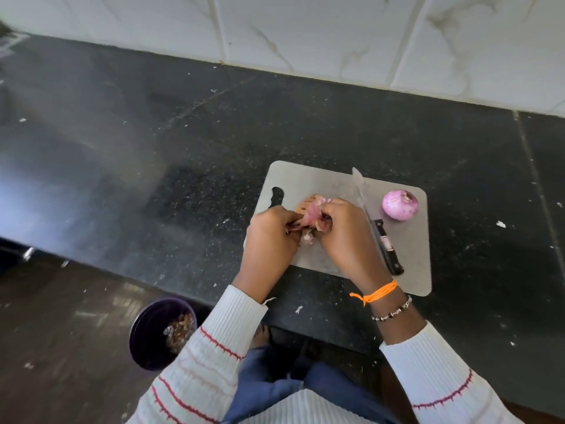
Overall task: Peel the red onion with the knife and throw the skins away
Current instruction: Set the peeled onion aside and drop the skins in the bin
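One view only — a wide-angle camera worn on the person's head, looking forward and steeply down. It sits close above the work: the two hands (308, 231) fall near the middle of the frame, over a grey cutting board (409, 264) on the dark tabletop (153, 142). The far edge of the view reaches the white tiled wall (305, 32); the near edge takes in the person's sleeves, lap and the floor (61, 347) at near left — straight lines bow from the lens.
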A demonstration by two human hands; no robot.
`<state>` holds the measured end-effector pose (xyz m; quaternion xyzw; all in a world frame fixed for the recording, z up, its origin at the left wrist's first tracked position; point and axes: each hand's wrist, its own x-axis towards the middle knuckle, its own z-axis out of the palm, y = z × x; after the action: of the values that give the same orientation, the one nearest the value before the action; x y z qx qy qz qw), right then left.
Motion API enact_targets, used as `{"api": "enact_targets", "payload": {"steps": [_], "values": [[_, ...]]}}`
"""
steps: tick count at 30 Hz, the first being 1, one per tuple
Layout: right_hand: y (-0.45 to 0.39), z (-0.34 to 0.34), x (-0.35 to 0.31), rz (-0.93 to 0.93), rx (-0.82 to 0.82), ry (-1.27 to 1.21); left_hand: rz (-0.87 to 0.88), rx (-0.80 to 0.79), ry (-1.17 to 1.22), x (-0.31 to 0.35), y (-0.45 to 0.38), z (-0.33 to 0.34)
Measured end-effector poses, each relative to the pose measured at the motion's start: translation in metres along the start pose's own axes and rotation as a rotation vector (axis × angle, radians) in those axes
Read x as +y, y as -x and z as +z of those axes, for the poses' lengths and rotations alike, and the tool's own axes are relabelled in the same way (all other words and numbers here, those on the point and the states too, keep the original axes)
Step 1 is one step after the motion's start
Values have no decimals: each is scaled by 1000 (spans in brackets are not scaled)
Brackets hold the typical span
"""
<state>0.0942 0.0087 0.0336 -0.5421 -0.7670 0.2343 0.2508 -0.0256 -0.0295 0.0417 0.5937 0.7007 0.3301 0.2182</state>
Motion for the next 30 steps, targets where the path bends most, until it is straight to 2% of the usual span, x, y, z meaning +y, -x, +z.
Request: {"api": "enact_targets", "payload": {"steps": [5, 9, 15, 24, 30], "values": [[3, 26, -39, -156, -120, -36, -91, 135, -38, -23, 31, -37], [13, 52, -80, -289, -209, -96, -238, 247, -32, -50, 62, -69], [31, 105, -137, -394, -311, -117, -369, 358, -28, -98, 107, -115], [72, 234, -215, -424, -477, -122, -542, 412, 5, -215, 172, -176], [84, 347, -213, -382, -574, -117, -678, 382, 18, -311, 188, -167]]}}
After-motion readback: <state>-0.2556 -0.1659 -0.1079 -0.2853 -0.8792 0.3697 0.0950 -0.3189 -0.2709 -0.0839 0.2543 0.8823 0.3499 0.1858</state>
